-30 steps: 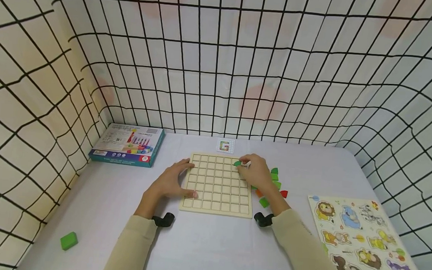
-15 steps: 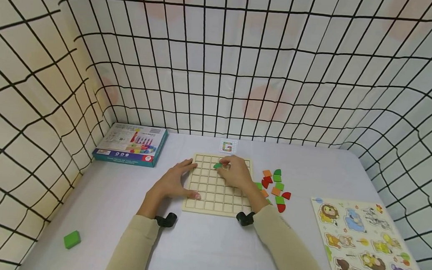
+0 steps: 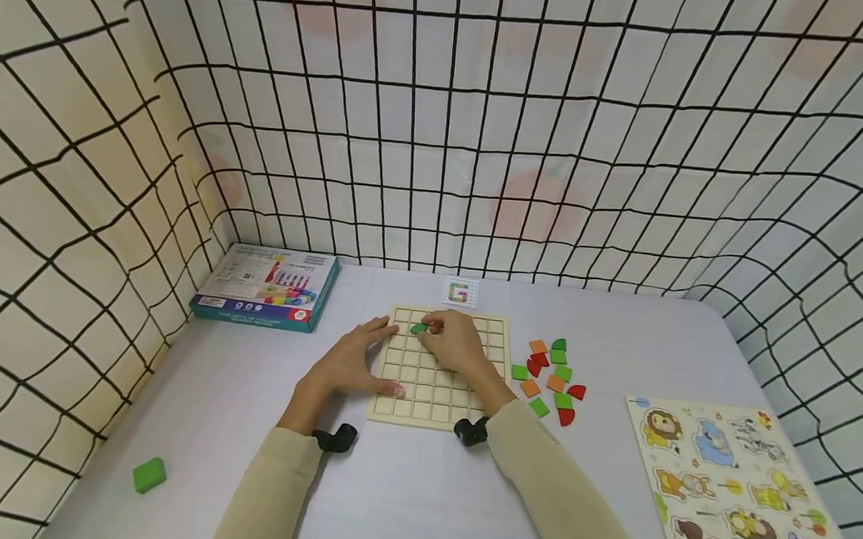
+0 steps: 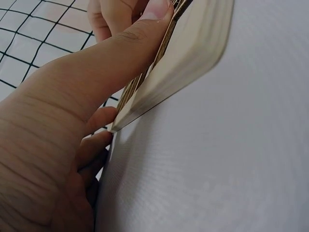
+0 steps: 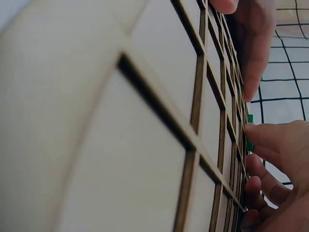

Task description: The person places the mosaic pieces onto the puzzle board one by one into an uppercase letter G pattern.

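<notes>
A pale wooden grid board (image 3: 436,416) lies on the white table. My left hand (image 3: 350,362) spans its left edge, fingers spread, the thumb resting across the top; the left wrist view shows this thumb (image 4: 130,46) on the grid, other fingers beside the edge. Over the upper left squares, my right hand (image 3: 456,342) pinches a small green tile (image 3: 418,329), rounded on one side, between thumb and fingertips. The right wrist view shows the tile's green edge (image 5: 250,137) at the fingertips, against the board. Whether it sits inside a square is hidden.
Loose green, orange and red tiles (image 3: 555,383) lie right of the board. Behind it is a small card (image 3: 461,292) with a coloured G. A box (image 3: 268,286) stands back left, a green block (image 3: 150,474) front left, an animal picture board (image 3: 742,492) front right. Black netting surrounds the table.
My right hand has carried the green tile leftward from the board's upper right to its upper left, uncovering the loose tiles. My left hand stays at the board's left edge.
</notes>
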The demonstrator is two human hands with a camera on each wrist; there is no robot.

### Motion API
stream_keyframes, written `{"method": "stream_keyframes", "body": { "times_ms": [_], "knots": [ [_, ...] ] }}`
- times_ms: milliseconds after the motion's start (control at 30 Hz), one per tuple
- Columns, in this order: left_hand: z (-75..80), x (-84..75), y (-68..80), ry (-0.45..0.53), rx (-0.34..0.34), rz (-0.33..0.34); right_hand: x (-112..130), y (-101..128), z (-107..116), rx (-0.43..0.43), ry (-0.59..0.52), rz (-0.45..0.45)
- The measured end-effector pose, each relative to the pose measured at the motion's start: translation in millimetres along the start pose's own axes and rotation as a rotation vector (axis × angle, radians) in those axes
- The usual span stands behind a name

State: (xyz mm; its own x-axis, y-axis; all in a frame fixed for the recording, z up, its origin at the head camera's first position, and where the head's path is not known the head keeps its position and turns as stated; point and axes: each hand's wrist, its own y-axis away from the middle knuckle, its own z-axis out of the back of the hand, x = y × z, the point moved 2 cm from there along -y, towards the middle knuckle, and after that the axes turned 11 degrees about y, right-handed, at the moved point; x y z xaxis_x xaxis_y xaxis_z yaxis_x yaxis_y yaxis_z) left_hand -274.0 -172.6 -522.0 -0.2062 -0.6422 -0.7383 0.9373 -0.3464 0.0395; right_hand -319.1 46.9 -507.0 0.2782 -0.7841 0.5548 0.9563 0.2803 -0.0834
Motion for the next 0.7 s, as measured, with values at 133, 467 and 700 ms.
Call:
{"method": "stream_keyframes", "body": {
  "times_ms": [133,467,700],
  "knots": [
    [0.2,0.0,0.3,0.006,0.001,0.005,4.4,-1.2,0.4,0.022,0.015,-0.010],
    [0.4,-1.0,-0.7,0.000,0.003,0.001,8.5,-1.4,4.9,0.072,0.039,-0.030],
    [0.6,-1.5,0.2,-0.014,0.010,0.007,4.2,0.5,6.8,0.073,-0.016,-0.001]
  ]
}}
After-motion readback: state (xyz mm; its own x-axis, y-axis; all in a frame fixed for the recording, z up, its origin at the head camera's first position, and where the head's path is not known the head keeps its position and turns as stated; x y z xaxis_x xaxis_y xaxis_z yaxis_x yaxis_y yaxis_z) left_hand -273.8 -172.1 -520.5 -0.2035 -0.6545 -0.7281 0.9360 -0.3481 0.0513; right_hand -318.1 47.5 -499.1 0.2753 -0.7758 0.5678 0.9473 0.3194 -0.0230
